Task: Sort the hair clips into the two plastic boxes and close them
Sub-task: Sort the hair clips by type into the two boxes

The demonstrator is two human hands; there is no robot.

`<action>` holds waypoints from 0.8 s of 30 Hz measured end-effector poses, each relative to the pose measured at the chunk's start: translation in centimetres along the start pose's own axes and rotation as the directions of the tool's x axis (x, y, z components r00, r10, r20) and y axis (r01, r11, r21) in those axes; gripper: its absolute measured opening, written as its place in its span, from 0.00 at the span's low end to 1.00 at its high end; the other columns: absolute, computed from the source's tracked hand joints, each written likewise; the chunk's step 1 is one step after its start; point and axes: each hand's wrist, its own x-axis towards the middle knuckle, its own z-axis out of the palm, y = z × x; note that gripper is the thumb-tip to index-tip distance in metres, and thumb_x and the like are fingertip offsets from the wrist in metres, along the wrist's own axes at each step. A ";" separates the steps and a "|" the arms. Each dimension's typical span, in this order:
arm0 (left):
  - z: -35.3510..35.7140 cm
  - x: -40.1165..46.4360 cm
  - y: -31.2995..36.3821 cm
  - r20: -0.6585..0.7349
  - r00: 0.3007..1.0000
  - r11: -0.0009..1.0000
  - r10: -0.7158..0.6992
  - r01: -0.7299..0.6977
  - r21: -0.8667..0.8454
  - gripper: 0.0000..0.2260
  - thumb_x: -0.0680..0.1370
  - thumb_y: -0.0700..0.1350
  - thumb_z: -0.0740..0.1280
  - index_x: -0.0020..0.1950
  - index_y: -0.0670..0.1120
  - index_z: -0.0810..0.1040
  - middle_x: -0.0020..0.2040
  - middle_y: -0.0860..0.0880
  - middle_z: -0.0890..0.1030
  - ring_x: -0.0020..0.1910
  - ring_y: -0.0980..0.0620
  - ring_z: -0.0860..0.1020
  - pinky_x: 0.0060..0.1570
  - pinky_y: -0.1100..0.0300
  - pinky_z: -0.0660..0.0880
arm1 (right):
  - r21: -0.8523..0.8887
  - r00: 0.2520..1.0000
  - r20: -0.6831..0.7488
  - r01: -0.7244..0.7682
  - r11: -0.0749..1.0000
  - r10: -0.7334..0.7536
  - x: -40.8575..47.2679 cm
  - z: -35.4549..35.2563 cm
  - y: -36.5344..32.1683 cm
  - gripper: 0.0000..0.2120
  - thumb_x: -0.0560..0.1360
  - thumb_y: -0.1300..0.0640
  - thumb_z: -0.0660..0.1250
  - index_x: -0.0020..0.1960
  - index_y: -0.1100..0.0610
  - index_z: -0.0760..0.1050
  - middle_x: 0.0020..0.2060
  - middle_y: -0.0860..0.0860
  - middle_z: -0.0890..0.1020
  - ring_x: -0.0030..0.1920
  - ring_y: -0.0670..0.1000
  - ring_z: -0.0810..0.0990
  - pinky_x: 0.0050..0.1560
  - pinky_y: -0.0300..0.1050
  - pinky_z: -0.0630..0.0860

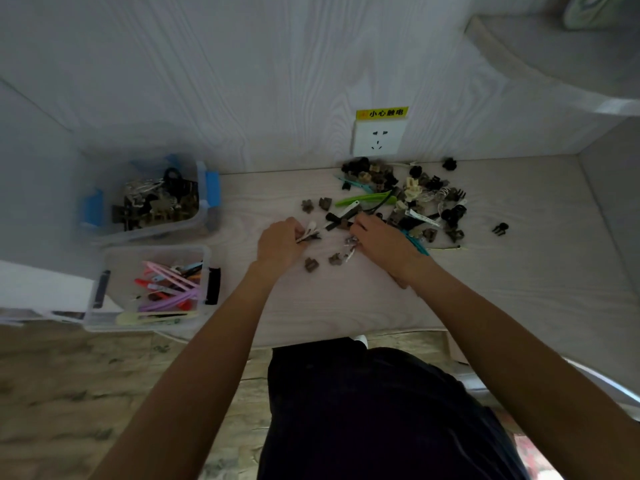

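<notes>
Roughly halfway, I'd say. Taking the wall socket (377,137) as my landmark: the desk (346,306) runs out below it, and far to the socket's lower left stand my two boxes, both with lids off. The box with blue latches (159,199), the nearer one to the socket, already holds a heap of dark and tan claw clips. The clear box with black latches (152,287), further down from it, holds long flat clips in pink, purple and red.

Directly under the socket and spreading to its right lies the unsorted pile (408,199), still large and mixed: many small claw clips, a green long clip (363,199), a teal one. A few stray tan clips sit below and left of the socket, near my hands.

My left hand (280,242) is curled round a small bunch of clips (310,233), one pale. My right hand (379,242) has its fingers bent into the pile's edge, pinching a small silvery clip (350,242), I think; blur makes that uncertain.

Left to do, as I judge it: most of the pile, then both lids.
</notes>
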 end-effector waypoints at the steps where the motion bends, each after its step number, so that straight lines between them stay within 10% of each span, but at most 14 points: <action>1: 0.0 -0.2 -0.1 0.010 1.000 1.000 -0.009 0.008 0.011 0.12 0.73 0.45 0.69 0.56 0.45 0.76 0.54 0.45 0.80 0.53 0.46 0.77 0.52 0.56 0.72 | 0.000 1.000 0.007 0.009 1.000 -0.009 0.0 0.0 0.1 0.14 0.77 0.62 0.61 0.60 0.67 0.70 0.61 0.65 0.71 0.63 0.62 0.70 0.56 0.55 0.73; 15: 0.4 -1.8 -0.2 0.025 0.999 0.994 0.020 -0.022 0.106 0.12 0.76 0.42 0.64 0.59 0.43 0.72 0.54 0.41 0.78 0.53 0.42 0.76 0.50 0.53 0.70 | 0.187 0.960 -0.026 -0.269 0.945 0.278 -1.7 -1.7 -1.2 0.18 0.80 0.54 0.56 0.65 0.63 0.65 0.59 0.60 0.74 0.59 0.59 0.72 0.55 0.49 0.68; 24: -3.2 -4.7 -2.2 -0.014 0.989 0.976 0.147 -0.147 -0.163 0.10 0.81 0.41 0.56 0.58 0.39 0.73 0.50 0.42 0.80 0.50 0.43 0.76 0.44 0.61 0.65 | 0.751 0.862 0.117 -0.402 0.524 0.494 -1.0 -2.8 -6.9 0.13 0.80 0.54 0.57 0.38 0.57 0.61 0.31 0.50 0.65 0.32 0.49 0.66 0.32 0.38 0.62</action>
